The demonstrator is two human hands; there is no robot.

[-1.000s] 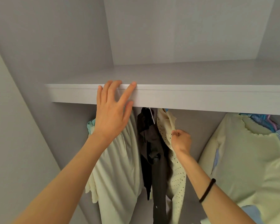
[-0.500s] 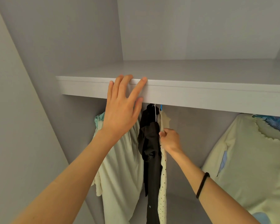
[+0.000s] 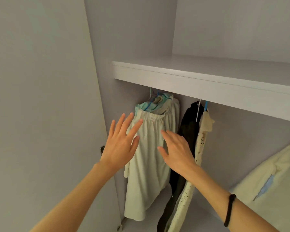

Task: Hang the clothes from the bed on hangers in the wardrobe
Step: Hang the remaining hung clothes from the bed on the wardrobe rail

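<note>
Wardrobe [image 3: 208, 84] holding hung cream skirt [image 3: 149, 164], black garment [image 3: 187, 131], both hands spread

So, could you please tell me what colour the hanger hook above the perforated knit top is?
Blue; the hanger hook shows best in the head view.

- Matt, smooth pale-grey laminate on wardrobe shelf [image 3: 208, 84] and door panel [image 3: 40, 114].
- Soft cream cloth skirt [image 3: 149, 156], gathered at waistband (fine crinkles).
- Dull black fabric garment [image 3: 188, 129].
- Open-knit cream top [image 3: 201, 141], holes all over.
- Fleecy, nubbly cream jacket [image 3: 278, 178].
- Glossy blue plastic hanger [image 3: 206, 106].
- Matt black band [image 3: 229, 210] on wrist.
</note>
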